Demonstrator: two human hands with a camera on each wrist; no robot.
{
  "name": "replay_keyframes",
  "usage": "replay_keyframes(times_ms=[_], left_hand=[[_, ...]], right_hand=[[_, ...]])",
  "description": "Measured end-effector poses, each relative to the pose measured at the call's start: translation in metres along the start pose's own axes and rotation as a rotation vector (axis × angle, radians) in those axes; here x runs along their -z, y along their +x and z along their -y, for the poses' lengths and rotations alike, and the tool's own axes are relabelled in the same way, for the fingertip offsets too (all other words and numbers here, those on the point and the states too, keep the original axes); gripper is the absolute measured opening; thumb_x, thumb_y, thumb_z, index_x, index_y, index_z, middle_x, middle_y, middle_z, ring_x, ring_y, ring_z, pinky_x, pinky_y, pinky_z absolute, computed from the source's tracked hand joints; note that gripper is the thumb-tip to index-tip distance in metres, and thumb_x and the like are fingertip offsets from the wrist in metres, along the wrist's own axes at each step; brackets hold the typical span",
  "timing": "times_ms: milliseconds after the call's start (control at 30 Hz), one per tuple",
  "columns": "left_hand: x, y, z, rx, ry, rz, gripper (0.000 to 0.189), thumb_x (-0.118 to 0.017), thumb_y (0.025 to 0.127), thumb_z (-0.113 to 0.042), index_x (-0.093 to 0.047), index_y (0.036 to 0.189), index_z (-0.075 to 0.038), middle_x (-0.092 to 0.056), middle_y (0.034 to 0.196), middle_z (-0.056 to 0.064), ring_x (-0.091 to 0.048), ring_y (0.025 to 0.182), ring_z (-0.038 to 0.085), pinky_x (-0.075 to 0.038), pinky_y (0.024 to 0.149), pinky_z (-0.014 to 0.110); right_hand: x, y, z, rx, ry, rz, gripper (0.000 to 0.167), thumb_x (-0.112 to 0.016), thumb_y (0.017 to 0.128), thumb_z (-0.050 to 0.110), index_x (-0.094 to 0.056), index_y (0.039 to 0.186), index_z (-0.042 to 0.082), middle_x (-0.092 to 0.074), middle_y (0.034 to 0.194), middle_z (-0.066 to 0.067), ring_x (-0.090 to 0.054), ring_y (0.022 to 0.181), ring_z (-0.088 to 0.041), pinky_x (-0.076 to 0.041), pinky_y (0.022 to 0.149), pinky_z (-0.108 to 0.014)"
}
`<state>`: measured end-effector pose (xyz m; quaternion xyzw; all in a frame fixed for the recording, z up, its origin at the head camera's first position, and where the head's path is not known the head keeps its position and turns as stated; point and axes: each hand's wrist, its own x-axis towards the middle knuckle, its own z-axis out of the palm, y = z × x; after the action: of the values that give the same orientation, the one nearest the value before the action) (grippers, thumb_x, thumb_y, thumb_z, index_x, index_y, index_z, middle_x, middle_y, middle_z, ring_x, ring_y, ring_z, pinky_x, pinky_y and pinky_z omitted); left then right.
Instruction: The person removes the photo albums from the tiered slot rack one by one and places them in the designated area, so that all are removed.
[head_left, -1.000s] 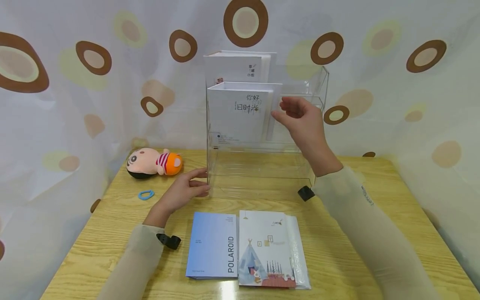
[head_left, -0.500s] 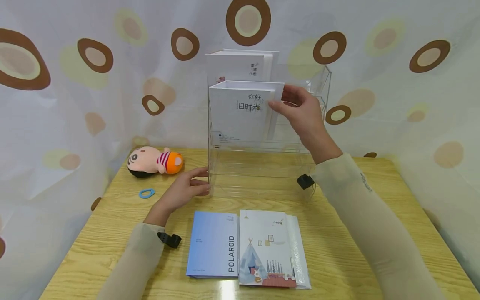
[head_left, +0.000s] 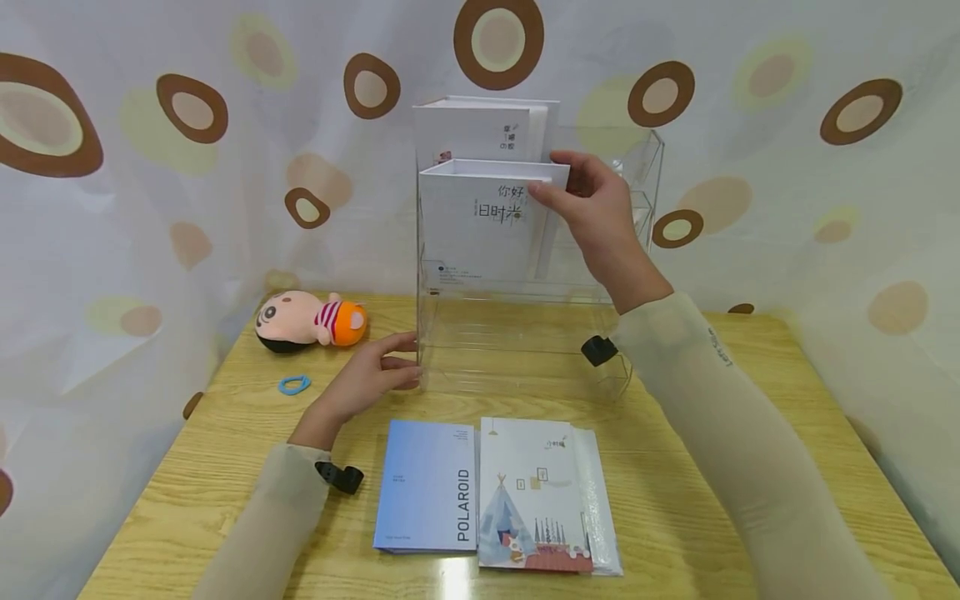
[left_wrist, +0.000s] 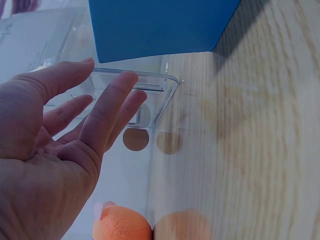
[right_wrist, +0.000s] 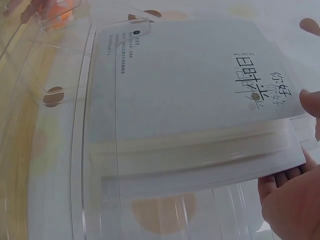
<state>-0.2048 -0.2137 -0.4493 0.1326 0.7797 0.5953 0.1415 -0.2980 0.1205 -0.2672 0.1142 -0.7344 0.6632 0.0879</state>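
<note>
A clear acrylic rack (head_left: 423,333) stands on the table with white photo albums in its upper tiers. My right hand (head_left: 600,217) holds the front white album (head_left: 480,233) by its upper right corner. In the right wrist view the thumb (right_wrist: 311,102) lies on the lettered cover (right_wrist: 185,75) and the other fingers are behind the back cover. Another white album (head_left: 468,125) stands in the tier behind. At the rack's lower left side rests my left hand (head_left: 367,375), its fingers extended and spread; the left wrist view shows them beside the clear edge (left_wrist: 165,80).
In front of the rack lie a blue POLAROID album (head_left: 427,487) and a white album with a tent picture (head_left: 525,500), side by side. A plush doll (head_left: 307,321) and a blue band (head_left: 294,385) are at the left. A patterned curtain (head_left: 750,167) hangs behind.
My right hand has moved left and slightly up, from beside the front album to its corner, and now grips it. The left hand stays at the rack's side.
</note>
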Motion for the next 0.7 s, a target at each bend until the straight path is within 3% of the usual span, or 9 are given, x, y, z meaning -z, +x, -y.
replay_keyframes(times_ms=[200, 467, 700], left_hand=[[0.000, 0.000, 0.002, -0.001, -0.004, 0.002, 0.069, -0.066, 0.112, -0.004, -0.036, 0.173, 0.002, -0.047, 0.169, 0.032, -0.064, 0.143, 0.053, -0.068, 0.106, 0.045], [0.001, 0.001, 0.002, -0.008, 0.003, 0.000, 0.068, -0.066, 0.112, -0.005, -0.037, 0.172, 0.003, -0.047, 0.168, 0.033, -0.064, 0.143, 0.054, -0.069, 0.104, 0.042], [0.000, 0.001, 0.001, -0.007, 0.011, 0.000, 0.067, -0.066, 0.112, -0.005, -0.037, 0.172, 0.002, -0.048, 0.168, 0.033, -0.065, 0.142, 0.053, -0.069, 0.105, 0.044]], right_hand=[[-0.003, 0.002, -0.001, -0.013, 0.041, 0.006, 0.046, -0.085, 0.102, 0.023, -0.069, 0.146, 0.017, -0.069, 0.139, -0.003, -0.064, 0.127, -0.020, -0.058, 0.120, -0.038], [-0.004, 0.006, -0.008, -0.010, 0.129, 0.044, 0.035, -0.084, 0.102, 0.019, -0.073, 0.134, 0.012, -0.074, 0.126, 0.000, -0.068, 0.119, -0.020, -0.060, 0.106, -0.029], [-0.005, 0.011, -0.013, -0.009, 0.173, 0.055, 0.036, -0.083, 0.103, 0.021, -0.074, 0.136, 0.011, -0.076, 0.128, -0.002, -0.071, 0.119, -0.019, -0.060, 0.106, -0.029]])
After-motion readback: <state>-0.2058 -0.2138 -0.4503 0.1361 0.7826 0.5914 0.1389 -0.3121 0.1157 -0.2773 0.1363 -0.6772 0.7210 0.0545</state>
